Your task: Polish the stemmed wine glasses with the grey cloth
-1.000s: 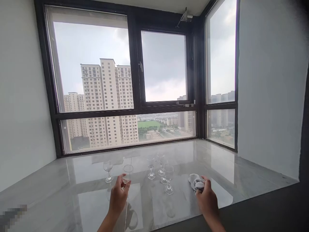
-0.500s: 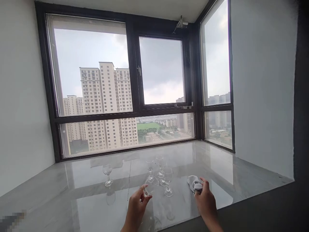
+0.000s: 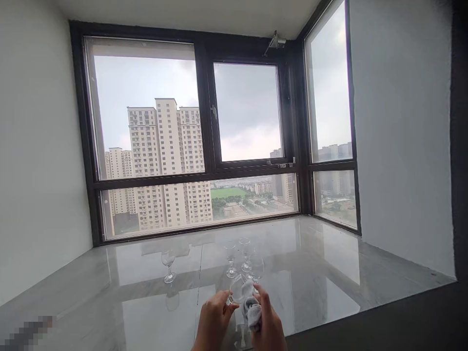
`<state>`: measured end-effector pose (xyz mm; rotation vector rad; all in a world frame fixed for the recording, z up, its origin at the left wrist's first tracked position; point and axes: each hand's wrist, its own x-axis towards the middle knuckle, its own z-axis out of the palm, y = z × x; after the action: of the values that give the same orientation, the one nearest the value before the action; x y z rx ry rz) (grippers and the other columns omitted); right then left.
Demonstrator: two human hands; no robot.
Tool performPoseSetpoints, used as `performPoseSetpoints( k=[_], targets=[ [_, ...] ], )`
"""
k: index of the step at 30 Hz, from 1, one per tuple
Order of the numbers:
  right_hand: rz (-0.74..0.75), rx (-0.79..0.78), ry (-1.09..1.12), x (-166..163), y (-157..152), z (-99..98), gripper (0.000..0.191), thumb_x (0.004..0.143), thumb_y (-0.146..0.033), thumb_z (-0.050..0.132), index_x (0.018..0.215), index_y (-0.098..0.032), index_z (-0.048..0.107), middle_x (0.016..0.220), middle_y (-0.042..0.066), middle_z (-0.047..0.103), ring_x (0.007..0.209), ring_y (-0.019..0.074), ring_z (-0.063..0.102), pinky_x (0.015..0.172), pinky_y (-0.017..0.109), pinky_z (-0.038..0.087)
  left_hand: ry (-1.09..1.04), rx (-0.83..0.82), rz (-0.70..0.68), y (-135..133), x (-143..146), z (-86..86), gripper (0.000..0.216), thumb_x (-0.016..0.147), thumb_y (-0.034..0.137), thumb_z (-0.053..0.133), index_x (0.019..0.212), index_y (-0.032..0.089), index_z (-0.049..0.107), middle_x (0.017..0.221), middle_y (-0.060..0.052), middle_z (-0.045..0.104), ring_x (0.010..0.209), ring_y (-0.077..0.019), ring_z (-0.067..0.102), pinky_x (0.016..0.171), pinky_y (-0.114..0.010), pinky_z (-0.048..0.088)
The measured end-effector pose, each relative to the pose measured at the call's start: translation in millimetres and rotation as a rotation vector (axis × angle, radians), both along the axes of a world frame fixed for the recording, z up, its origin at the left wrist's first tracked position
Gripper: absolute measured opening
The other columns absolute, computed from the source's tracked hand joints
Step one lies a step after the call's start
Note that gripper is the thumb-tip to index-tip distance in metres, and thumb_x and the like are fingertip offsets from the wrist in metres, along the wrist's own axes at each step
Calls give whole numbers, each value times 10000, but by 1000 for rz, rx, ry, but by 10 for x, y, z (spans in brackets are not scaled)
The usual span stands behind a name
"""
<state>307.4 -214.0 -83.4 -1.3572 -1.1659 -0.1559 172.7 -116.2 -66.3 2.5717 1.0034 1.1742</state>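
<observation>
My left hand [image 3: 212,319] is closed on a clear stemmed glass [image 3: 237,288], held tilted above the marble sill. My right hand [image 3: 268,324] grips a small grey cloth [image 3: 252,308] and presses it against the glass's bowl. The two hands meet low in the middle of the view. Just beyond them three more stemmed glasses stand upright in a cluster [image 3: 245,253]. A single glass [image 3: 168,263] stands apart to the left.
The glossy grey marble sill [image 3: 329,273] runs back to dark-framed windows [image 3: 204,141]. White walls close it in on the left and right. A dark front edge [image 3: 383,317] lies at the lower right.
My left hand lifted a glass from the left and carried it to the middle. My right hand picked the cloth off the sill and brought it leftward onto the glass.
</observation>
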Motion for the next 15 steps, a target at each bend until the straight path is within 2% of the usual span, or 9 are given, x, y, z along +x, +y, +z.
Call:
performPoseSetpoints(
  k=[3, 5, 8, 10, 13, 15],
  targets=[
    [114, -5, -137, -159, 48, 289, 638, 758, -107, 431, 1385, -224, 416, 1067, 93, 718, 995, 233, 689, 818, 314, 541, 3, 74, -26, -7, 4, -20, 152, 863, 185, 538, 839, 246, 676, 687, -13, 686, 603, -177, 640, 547, -233, 394],
    [122, -73, -239, -141, 36, 550, 711, 693, -50, 434, 1382, -227, 433, 1078, 94, 715, 988, 235, 682, 818, 317, 534, 21, 163, -72, -2, 12, -43, 169, 862, 196, 549, 724, 241, 635, 661, -18, 670, 582, -175, 629, 527, -237, 378],
    [84, -217, -302, 2, -5, 931, 738, 640, -5, 419, 1345, -214, 483, 1052, 97, 716, 964, 233, 681, 782, 301, 519, 35, 318, -150, 32, 27, -86, 212, 903, 372, 589, 741, 240, 625, 625, -15, 654, 544, -176, 620, 510, -249, 378],
    [114, -289, -263, 137, -19, 1105, 710, 630, -9, 420, 1312, -191, 497, 881, 57, 717, 806, 207, 684, 692, 269, 502, 13, 412, -201, 73, 44, -118, 309, 933, 510, 527, 829, 244, 645, 616, -12, 654, 524, -172, 619, 502, -251, 384],
    [180, -268, -138, 341, -11, 1184, 609, 636, -46, 422, 1218, -193, 529, 636, -43, 622, 584, 154, 598, 591, 224, 458, -40, 494, -251, 148, 81, -170, 414, 951, 589, 431, 855, 247, 644, 599, -10, 649, 499, -158, 616, 482, -242, 386],
    [157, -197, -57, 445, 0, 1127, 521, 648, -90, 441, 1143, -202, 558, 612, -58, 596, 570, 143, 577, 601, 220, 461, -88, 494, -257, 194, 105, -203, 388, 959, 560, 441, 836, 246, 633, 592, -7, 644, 488, -149, 613, 470, -231, 386]
  ],
)
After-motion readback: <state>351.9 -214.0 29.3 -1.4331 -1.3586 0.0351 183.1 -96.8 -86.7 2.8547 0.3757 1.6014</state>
